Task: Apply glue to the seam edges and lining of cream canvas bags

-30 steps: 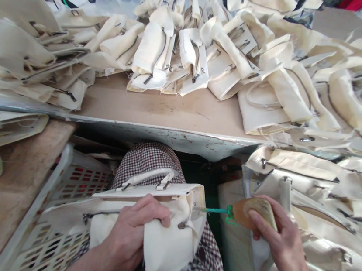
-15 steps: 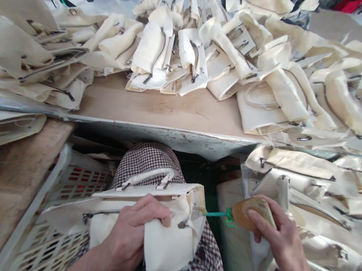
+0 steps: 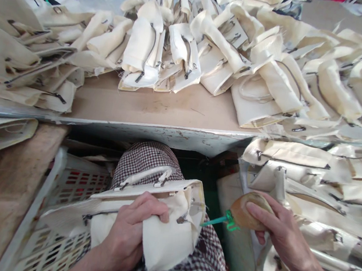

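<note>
Below the table point(image 3: 158, 106)'s near edge, the left hand point(image 3: 133, 226) closes on a likely light, soft-lined bag point(image 3: 167, 244), best gripped mid-fold, the right hand point(image 3: 283, 229) curled around a green-tipped tool point(image 3: 251, 211).

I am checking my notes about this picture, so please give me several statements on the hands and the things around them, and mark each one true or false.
1. The left hand grips a cream bag. True.
2. The right hand is empty. False: it holds a tan tool.
3. The tool's teal tip points toward the cream bag. True.
4. The white crate stands on the person's right. False: it stands on the left.
5. Other cream bags lie on the table. True.
6. The cloth over the person's lap is plain blue. False: it has a dark and white check.
</note>
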Demonstrator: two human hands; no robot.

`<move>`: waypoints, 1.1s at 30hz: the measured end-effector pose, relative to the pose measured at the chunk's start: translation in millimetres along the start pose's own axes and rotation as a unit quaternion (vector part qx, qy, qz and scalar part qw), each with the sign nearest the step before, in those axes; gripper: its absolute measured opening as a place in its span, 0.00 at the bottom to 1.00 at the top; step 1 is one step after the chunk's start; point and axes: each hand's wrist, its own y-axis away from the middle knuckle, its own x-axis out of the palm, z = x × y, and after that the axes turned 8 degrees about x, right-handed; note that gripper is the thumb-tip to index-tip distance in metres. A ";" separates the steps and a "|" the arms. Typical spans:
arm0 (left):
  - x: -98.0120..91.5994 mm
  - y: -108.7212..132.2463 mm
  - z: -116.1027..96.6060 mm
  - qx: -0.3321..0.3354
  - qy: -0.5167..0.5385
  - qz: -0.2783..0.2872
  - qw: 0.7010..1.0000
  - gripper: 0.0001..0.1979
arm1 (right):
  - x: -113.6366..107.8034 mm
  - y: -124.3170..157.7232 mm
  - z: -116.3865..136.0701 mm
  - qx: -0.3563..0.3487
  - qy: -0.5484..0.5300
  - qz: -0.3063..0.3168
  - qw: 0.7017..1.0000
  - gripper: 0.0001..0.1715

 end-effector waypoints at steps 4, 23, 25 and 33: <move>-0.1 0.3 0.1 -0.031 0.005 0.003 1.000 0.06 | 3.7 5.8 -4.0 0.012 -0.029 0.029 0.999 0.26; 1.8 -3.6 -5.4 -0.043 0.033 -0.013 0.998 0.07 | 9.6 15.8 -1.6 0.022 -0.024 -0.044 0.998 0.27; 1.5 -6.1 -7.8 -0.043 0.036 -0.022 0.998 0.08 | 8.3 15.5 -1.8 0.015 -0.011 -0.053 0.998 0.27; 3.1 -11.2 -10.1 -0.040 0.020 -0.025 0.999 0.09 | 9.9 16.4 -15.1 0.032 -0.080 0.014 0.996 0.28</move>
